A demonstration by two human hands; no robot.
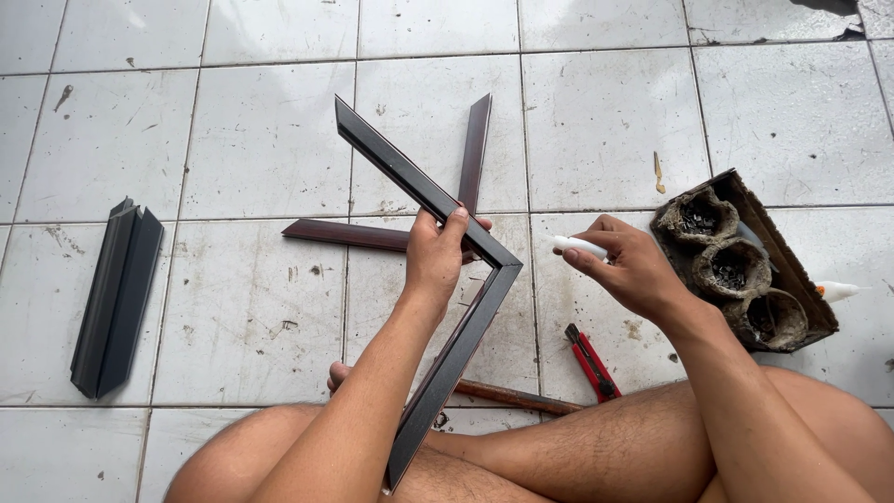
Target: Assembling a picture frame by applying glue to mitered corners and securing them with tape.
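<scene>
Left hand: closed around upper arm of dark L-shaped frame corner, thumb over top edge, just above mitred joint; right hand: fingers pinched shut on small white glue tube, nozzle pointing left toward joint, tip near but not touching.

Frame corner: two dark moulding lengths meeting at a point, held tilted above floor; upper arm running up and left, lower arm running down toward crossed legs.

Beneath and behind: two reddish-brown moulding pieces lying flat on white tiled floor, crossing behind left hand.

Far left: bundle of dark grey moulding offcuts, well apart from hands.

Right: cardboard tray holding three dark, crusted cups; second white tube just beside tray edge.

Near right knee: red-handled cutter; rusty rod lying partly under frame.

Step in hand, by judgement: gluing of mitred corner, joint held steady, tube brought close.

Next move, by judgement: nozzle to seam, light squeeze, firm hold on both arms to keep angle true; risk of joint slipping open if left grip eases.
</scene>
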